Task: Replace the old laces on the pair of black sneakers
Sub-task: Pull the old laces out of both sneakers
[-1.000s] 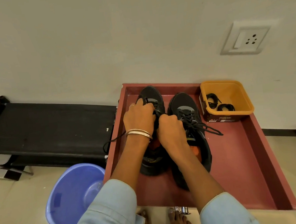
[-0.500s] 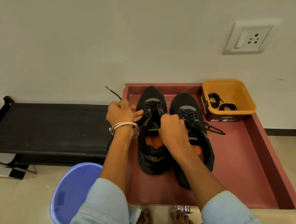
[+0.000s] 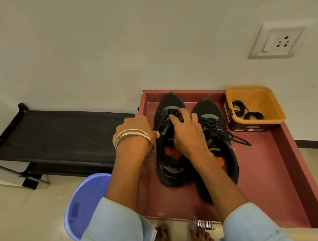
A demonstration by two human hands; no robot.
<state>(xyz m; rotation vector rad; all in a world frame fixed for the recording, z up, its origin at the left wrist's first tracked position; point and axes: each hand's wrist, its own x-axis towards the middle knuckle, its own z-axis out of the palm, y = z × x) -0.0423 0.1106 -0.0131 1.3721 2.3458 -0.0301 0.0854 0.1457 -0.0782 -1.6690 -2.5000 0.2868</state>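
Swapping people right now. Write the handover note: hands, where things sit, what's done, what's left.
Left hand rests at the left sneaker's side; whether it grips lace is unclear. Right hand pinches that shoe's lace near the toe.
Both sneakers stand in the red tray; right sneaker fully laced, ends loose. Two coiled black laces lie in the yellow tub.
Done: left shoe partly unlaced.
Left: strip both, thread the coiled laces.

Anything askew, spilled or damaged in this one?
Nothing damaged or spilled. The right sneaker has its lace ends trailing loose onto the red tray, normal for unlacing. Both sneakers stand upright, side by side.
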